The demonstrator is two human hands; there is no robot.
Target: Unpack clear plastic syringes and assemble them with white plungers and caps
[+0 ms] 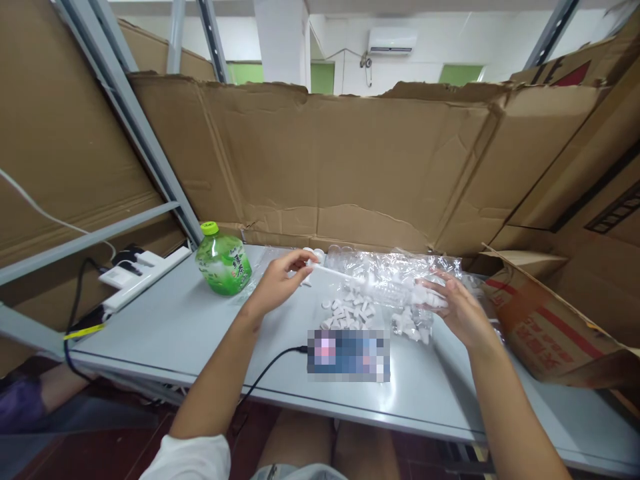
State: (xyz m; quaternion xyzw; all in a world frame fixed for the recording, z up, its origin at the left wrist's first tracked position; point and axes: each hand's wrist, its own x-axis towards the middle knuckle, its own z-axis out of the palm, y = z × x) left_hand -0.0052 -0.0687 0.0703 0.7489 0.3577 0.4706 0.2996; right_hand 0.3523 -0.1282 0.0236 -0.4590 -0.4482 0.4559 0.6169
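My left hand (286,279) pinches one end of a thin white rod (335,272) between thumb and fingertips, above the table. The rod slants right toward a clear plastic cylinder (393,293); whether it goes inside, I cannot tell. My right hand (463,310) has its fingers closed around the white end part (431,295) of that cylinder. Small white plastic pieces (350,311) lie in a loose pile below the rod. More white parts (413,325) sit in clear plastic below my right hand.
Clear plastic bags (400,262) lie along the cardboard wall (330,153). A blurred-out phone (349,355) with a black cable lies in front. A green bottle (223,263) and a power strip (145,283) are left, a cardboard box (550,320) right. Someone's arm (65,387) shows lower left.
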